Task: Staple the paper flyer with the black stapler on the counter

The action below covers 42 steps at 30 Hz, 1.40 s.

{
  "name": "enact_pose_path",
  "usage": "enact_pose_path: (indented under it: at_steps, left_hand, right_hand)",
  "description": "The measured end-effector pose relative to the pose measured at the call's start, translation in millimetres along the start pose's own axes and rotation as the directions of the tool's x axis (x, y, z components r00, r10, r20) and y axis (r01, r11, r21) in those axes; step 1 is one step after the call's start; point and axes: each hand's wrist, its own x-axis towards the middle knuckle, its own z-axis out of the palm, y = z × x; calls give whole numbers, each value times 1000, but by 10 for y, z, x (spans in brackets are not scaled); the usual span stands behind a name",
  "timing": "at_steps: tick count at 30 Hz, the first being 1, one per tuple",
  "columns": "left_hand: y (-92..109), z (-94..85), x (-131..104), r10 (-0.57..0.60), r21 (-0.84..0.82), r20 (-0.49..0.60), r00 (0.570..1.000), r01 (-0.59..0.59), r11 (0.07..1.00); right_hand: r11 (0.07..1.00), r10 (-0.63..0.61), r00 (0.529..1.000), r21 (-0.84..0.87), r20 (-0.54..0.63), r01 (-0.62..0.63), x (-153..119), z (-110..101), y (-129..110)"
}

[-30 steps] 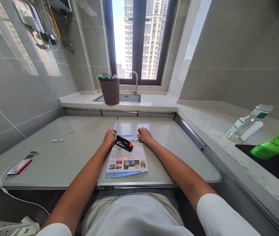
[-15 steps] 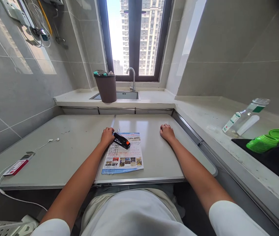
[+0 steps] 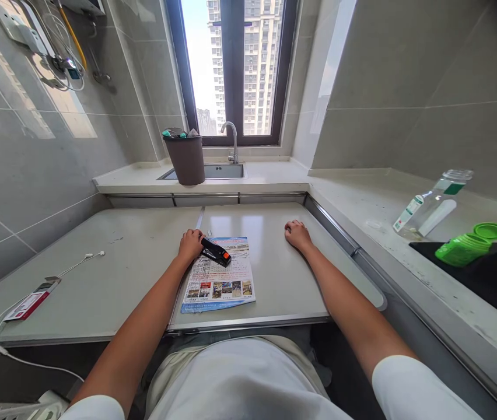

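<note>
A black stapler (image 3: 216, 252) with an orange-red patch on its near end lies slantwise on a printed leaflet (image 3: 224, 271). The leaflet has blue edges and a row of small photos, and lies flat on the pale table (image 3: 270, 291). My left hand (image 3: 191, 244) rests at the leaflet's upper left, fingers curled, right beside the far end of the stapler; whether they touch is unclear. On the table to the right of the leaflet, my right hand (image 3: 297, 234) rests with loosely curled fingers, apart from everything else.
White earphones (image 3: 95, 255) and a red-and-white box (image 3: 32, 300) lie at the left, near small dark bits (image 3: 116, 240). A brown bin (image 3: 186, 159) stands by the sink (image 3: 226, 171). A clear bottle (image 3: 432, 204) and green container (image 3: 462, 249) are on the right counter.
The camera view has shifted slightly. Both hands, the stapler and the leaflet stay in about the same places.
</note>
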Motion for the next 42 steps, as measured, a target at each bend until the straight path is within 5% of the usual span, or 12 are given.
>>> enact_pose_path:
  at_steps: [22, 34, 42]
  left_hand:
    - [13, -10, -10, -6, 1, 5, 1000, 6, 1000]
    - [33, -29, -20, -8, 5, 20, 1000, 8, 1000]
    - [57, -44, -46, -10, 39, 36, 999, 9, 999]
  right_hand:
    - [999, -10, 1000, -48, 5, 11, -55, -30, -101]
    - [989, -150, 989, -7, 8, 150, -155, -39, -448]
    - [919, -385, 922, 107, 46, 379, -258, -73, -817]
